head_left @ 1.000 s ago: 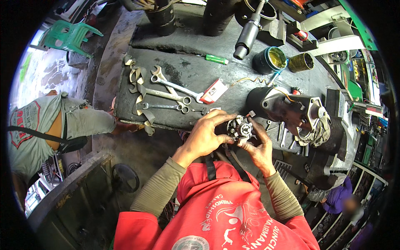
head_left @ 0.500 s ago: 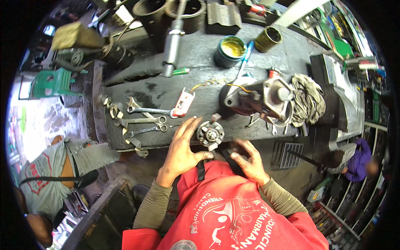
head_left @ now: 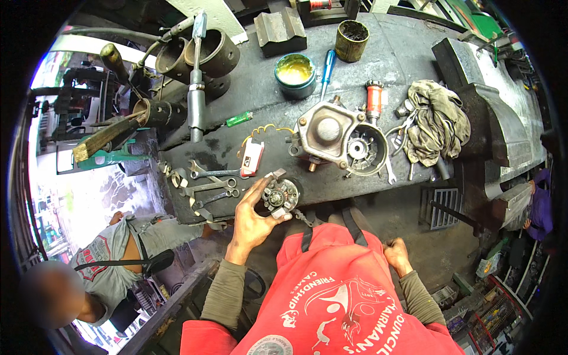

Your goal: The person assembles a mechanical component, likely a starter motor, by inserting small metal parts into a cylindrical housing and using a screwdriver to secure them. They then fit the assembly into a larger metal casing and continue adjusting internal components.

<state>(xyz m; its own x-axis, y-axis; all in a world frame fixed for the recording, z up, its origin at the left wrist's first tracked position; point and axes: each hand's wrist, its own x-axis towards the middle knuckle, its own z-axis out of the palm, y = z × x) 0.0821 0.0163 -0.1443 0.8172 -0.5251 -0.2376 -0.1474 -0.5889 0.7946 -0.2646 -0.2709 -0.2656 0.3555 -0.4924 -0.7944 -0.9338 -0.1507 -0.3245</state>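
Note:
My left hand (head_left: 253, 218) is wrapped around the left side of a round metal machine part (head_left: 280, 197) at the bench's front edge. The part has a central shaft and blocky lugs on its rim, and its face points up. My right hand (head_left: 397, 254) is closed in a loose fist by the right side of my red shirt, away from the bench; the inside of its fingers is hidden. Beyond the part, to the right, sits a grey metal housing (head_left: 329, 131) with an open round casing (head_left: 362, 149) beside it.
Several wrenches (head_left: 213, 186) lie left on the bench, near a red-and-white box (head_left: 252, 157). Farther back are a grease tub (head_left: 295, 89), blue-handled screwdriver (head_left: 328, 68) and rusty can (head_left: 351, 47). A crumpled rag (head_left: 438, 121) lies right; another person (head_left: 127, 260) is at left.
My right hand has left the round part, moved right and down to my side, and curled closed. My left hand keeps the part. The view has shifted, turning slightly.

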